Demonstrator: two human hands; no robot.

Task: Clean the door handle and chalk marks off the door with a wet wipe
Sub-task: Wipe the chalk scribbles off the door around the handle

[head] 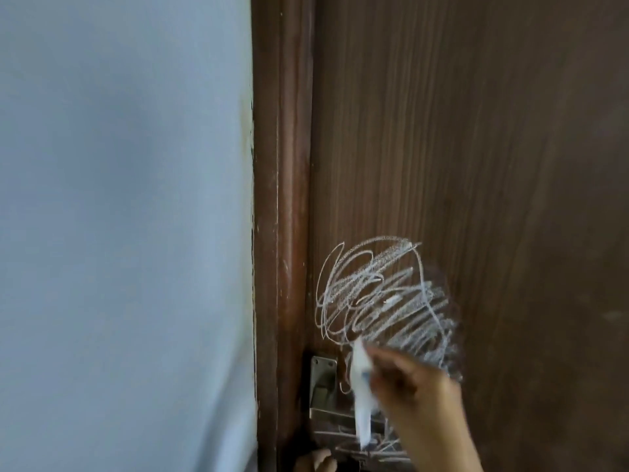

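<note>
Right hand (413,386) motion-blurred, left hand (315,462) cut by bottom edge, door handle (357,437) partly hidden

At the lower right of the frame, the right hand (405,383) and forearm are bare, with no sleeve, ring or watch showing. At the bottom edge, only the left hand's (315,463) bare fingertips show.

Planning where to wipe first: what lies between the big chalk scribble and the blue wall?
In the head view, the brown door frame runs vertically between the chalk scribble and the blue wall, plus a narrow bare strip of door beside the scribble.
</note>
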